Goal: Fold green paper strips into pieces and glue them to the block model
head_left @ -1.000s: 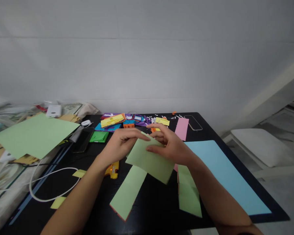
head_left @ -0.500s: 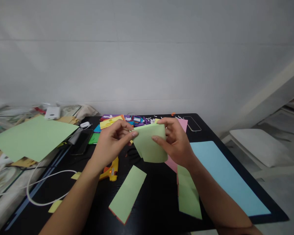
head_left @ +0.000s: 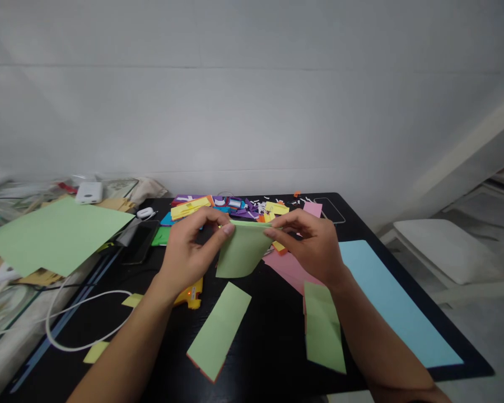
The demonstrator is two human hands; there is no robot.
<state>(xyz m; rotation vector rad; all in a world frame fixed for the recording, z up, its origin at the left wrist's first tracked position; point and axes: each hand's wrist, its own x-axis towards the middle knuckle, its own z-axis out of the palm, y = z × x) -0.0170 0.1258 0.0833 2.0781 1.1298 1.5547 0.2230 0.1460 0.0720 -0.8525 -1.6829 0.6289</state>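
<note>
A piece of light green paper (head_left: 244, 252) hangs between my hands above the table, its top edge pinched and its lower part curving down. My left hand (head_left: 199, 240) grips the top left corner between thumb and fingers. At the top right corner, my right hand (head_left: 306, 240) pinches the same paper. Below it lies a green strip with orange edges (head_left: 219, 331). Another green piece (head_left: 324, 330) rests near my right forearm. A yellow glue gun (head_left: 191, 294) with a small lit spot is partly hidden behind my left wrist.
Pink paper (head_left: 292, 270) and a light blue sheet (head_left: 395, 302) lie to the right. Coloured scraps (head_left: 247, 210) cover the table's back. At left are a large green sheet (head_left: 59, 235), a dark phone (head_left: 140, 242) and a looped white cable (head_left: 73, 350).
The held paper has shifted slightly left and hangs from its top edge. My right hand has moved from its front face to the top right corner, uncovering yellow scraps behind.
</note>
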